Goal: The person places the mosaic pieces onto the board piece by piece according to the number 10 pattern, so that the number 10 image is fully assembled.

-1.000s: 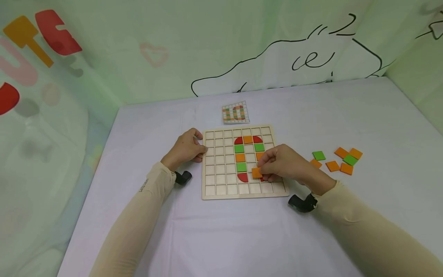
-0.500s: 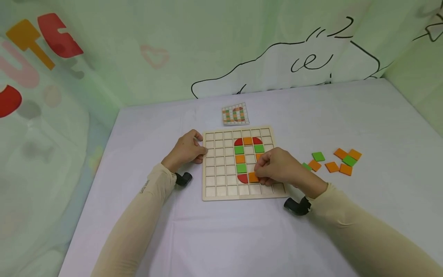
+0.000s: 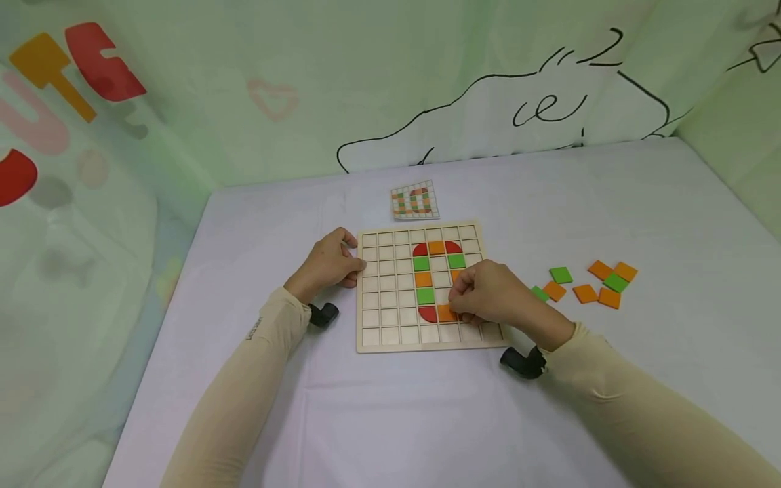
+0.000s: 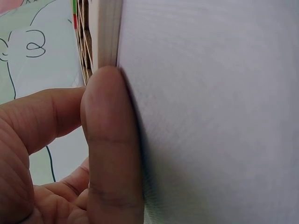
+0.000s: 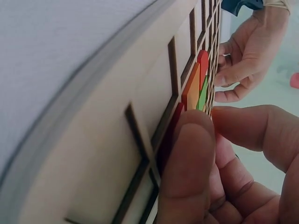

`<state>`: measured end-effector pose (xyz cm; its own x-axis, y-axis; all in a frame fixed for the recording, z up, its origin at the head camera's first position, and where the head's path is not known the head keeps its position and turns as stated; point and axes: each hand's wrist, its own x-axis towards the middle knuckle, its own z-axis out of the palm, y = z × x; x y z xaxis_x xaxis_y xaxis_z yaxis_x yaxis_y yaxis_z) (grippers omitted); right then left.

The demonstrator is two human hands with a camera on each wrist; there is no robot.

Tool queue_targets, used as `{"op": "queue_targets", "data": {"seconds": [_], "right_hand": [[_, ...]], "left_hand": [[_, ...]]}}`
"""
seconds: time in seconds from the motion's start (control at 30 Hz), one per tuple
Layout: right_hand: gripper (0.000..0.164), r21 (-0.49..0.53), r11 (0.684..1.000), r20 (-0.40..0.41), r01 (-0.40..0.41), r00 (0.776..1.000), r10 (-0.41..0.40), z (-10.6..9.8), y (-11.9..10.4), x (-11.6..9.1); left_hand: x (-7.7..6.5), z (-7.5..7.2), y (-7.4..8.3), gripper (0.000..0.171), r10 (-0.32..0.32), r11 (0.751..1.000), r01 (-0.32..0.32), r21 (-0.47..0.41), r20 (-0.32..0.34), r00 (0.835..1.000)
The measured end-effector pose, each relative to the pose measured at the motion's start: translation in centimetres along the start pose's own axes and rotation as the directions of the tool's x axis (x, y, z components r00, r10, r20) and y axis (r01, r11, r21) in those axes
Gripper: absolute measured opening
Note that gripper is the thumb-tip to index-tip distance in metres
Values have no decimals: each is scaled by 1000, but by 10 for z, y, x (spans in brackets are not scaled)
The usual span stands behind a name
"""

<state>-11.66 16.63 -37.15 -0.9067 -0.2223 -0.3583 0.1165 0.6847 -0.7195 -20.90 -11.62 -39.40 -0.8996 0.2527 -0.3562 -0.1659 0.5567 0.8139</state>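
A pale wooden grid board (image 3: 389, 337) lies on the table with red, orange and green tiles forming a ring in its cells. My left hand (image 3: 327, 263) holds the board's left edge; in the left wrist view a finger (image 4: 112, 135) lies against the board's side. My right hand (image 3: 497, 293) pinches an orange tile (image 3: 446, 314) at the bottom of the ring, beside a red tile (image 3: 428, 314). In the right wrist view this orange tile (image 5: 191, 87) sits in its cell by the fingertips, with a dark red tile (image 5: 169, 133) partly behind a finger.
Loose orange tiles (image 3: 586, 293) and green tiles (image 3: 561, 274) lie right of the board, several in all. Behind the board is a printed pattern card (image 3: 415, 200). A patterned cloth backdrop (image 3: 293, 88) rises at the table's far side.
My right hand has moved slightly down and left, bringing the orange tile into the cell between the lower red tiles. The left hand has stayed at the board's edge.
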Motion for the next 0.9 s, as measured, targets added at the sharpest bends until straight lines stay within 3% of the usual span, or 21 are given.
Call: {"op": "queue_targets", "data": {"seconds": [0.2, 0.33, 0.53, 0.73, 0.9], "right_hand": [[7, 2, 1000, -7, 18, 1000, -18, -3, 1, 0], [10, -70, 998, -90, 11, 996, -17, -24, 13, -1], [24, -191, 977, -239, -95, 970, 47, -81, 61, -8], [37, -222, 954, -293, -203, 947, 134, -129, 111, -23], [47, -236, 938, -269, -253, 945, 187, -148, 137, -35]], "left_hand": [[1, 0, -2, 41, -2, 1000, 2, 1, -5, 1000], [2, 1, -2, 41, 4, 1000, -4, -3, -2, 1000], [1, 2, -2, 41, 5, 1000, -5, -5, 3, 1000], [0, 0, -2, 40, 0, 1000, 0, -3, -2, 1000], [0, 0, -1, 41, 7, 1000, -7, -11, 7, 1000]]}}
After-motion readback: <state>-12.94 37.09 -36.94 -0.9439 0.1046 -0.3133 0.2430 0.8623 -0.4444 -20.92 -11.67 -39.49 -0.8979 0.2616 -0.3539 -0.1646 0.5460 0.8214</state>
